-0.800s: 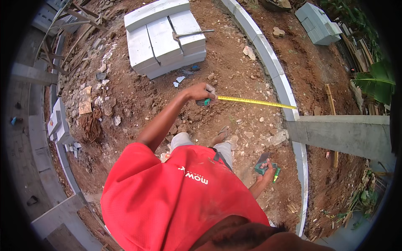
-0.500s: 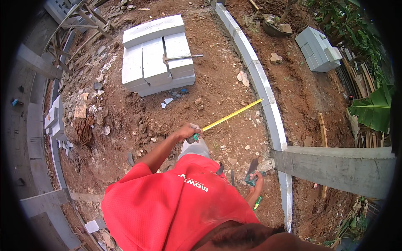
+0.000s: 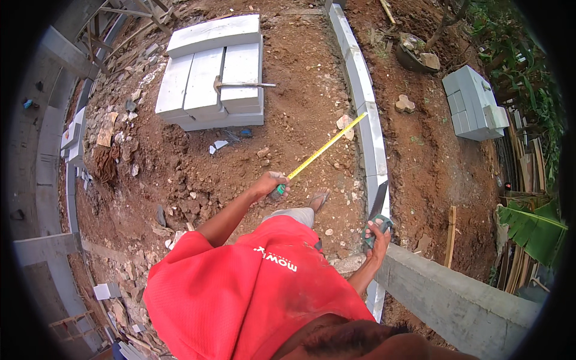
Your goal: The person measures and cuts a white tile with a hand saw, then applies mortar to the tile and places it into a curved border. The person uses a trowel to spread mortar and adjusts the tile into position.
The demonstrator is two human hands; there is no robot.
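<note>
Tape measure (image 3: 327, 146), its case gripped by the closed fingers of my left hand (image 3: 271, 183), spans to the low block course (image 3: 376, 147) at right; my right hand (image 3: 378, 235) grips a handsaw (image 3: 378, 201). I judge this a measuring step; the next move calls for a straight tape.

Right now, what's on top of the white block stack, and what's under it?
On the white block stack: a hammer-like tool, and one long block across the far end. Reddish soil shows around the base; whatever lies directly underneath is covered.
</note>
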